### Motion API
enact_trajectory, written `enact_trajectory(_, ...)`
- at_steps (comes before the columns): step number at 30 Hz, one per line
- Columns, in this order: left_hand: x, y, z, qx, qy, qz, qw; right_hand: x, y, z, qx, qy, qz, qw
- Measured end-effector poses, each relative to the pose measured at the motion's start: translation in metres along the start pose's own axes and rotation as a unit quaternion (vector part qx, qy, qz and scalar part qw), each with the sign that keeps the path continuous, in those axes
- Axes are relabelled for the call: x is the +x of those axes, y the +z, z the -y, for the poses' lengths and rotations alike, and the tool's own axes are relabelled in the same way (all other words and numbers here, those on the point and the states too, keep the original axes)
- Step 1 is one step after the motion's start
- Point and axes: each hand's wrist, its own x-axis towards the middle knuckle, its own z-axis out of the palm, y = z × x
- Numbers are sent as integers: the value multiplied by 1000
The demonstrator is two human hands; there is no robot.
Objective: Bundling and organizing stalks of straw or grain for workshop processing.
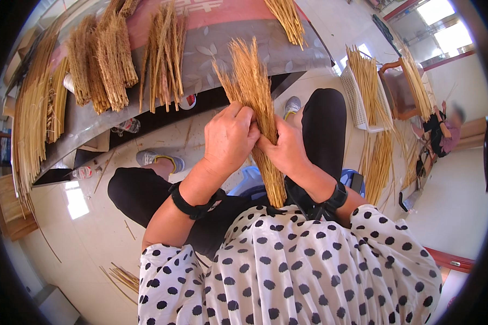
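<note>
A bundle of dried, tasselled stalks (259, 92) stands slanted over my lap, its feathery heads pointing away from me and its cut stems near my waist. My right hand (283, 147) is closed around the right side of its middle, thumb across the front. Against the left side my left hand (230, 136) is closed, its curled fingers gripping at the bundle's edge. The knuckles hide exactly what the left fingertips pinch. Both hands nearly meet at the front of the bundle.
Ahead, a covered table (211, 51) bears tasselled bundles (165, 54) and long bare stalks (32, 119) at its left. A white basket (358, 100) of stalks and a wooden chair (398, 92) stand to the right. Another person (449, 130) sits farther off. Loose stalks (123, 277) litter the floor.
</note>
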Motion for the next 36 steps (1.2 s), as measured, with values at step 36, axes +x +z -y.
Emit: enact_trajectory(36,7,9,28,-648,-294,26,702,1,-10,-5,162,63,71,982)
